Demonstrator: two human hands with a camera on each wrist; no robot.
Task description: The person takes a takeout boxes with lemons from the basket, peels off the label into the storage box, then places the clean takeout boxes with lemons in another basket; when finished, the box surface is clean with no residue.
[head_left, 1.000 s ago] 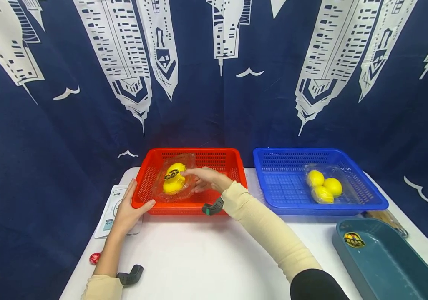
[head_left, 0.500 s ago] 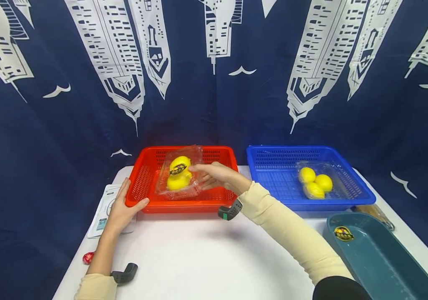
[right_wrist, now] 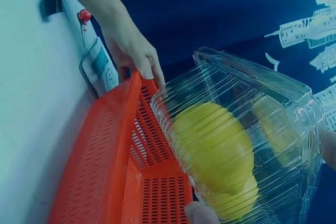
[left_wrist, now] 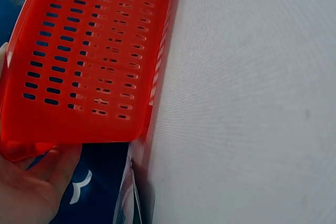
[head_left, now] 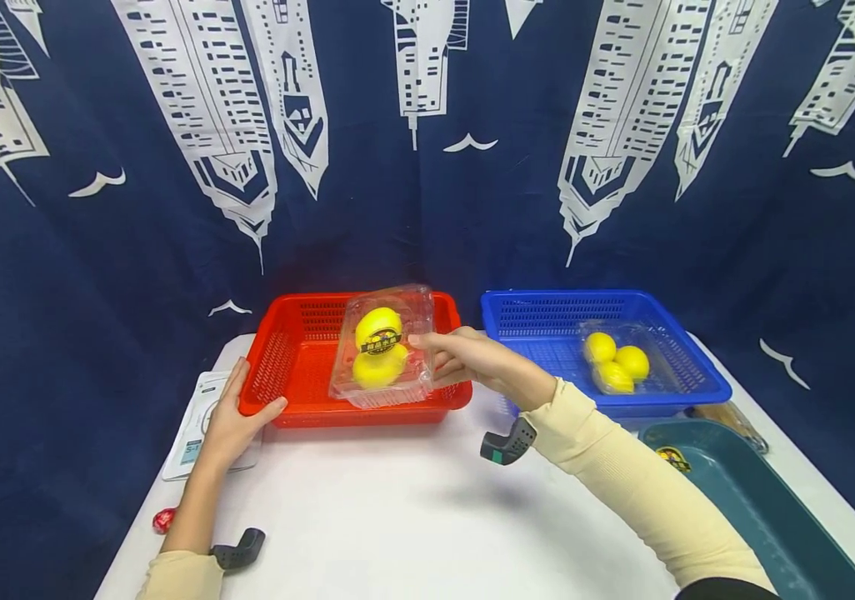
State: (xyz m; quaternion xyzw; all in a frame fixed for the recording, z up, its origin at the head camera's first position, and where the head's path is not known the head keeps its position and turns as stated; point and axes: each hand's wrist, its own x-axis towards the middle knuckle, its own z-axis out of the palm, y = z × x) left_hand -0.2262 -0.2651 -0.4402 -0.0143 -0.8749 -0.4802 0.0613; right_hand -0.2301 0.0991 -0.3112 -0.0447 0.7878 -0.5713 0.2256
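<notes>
My right hand (head_left: 491,362) grips the right side of a clear plastic clamshell box (head_left: 347,367). Yellow lemons (head_left: 378,329) show through it, with a black and gold label across the lid. The box is tilted in the air over the front of the red basket (head_left: 300,417); in the right wrist view its ribbed side faces the camera. My left hand (head_left: 228,425) holds the basket's left end, thumb over the front corner of the rim and fingers along the outside. In the left wrist view, part of that hand (left_wrist: 39,182) shows under the basket's corner.
A blue basket (head_left: 547,398) at the right holds another clear box of lemons (head_left: 615,362). A teal tray (head_left: 772,508) stands at the front right. Left of the red basket lies a white digital scale (head_left: 191,437), and a small red object (head_left: 163,520) sits near the left forearm.
My right hand has lifted the clamshell box from inside the red basket, moving it up and rightward. My left hand keeps its hold on the basket. The head view has shifted slightly right.
</notes>
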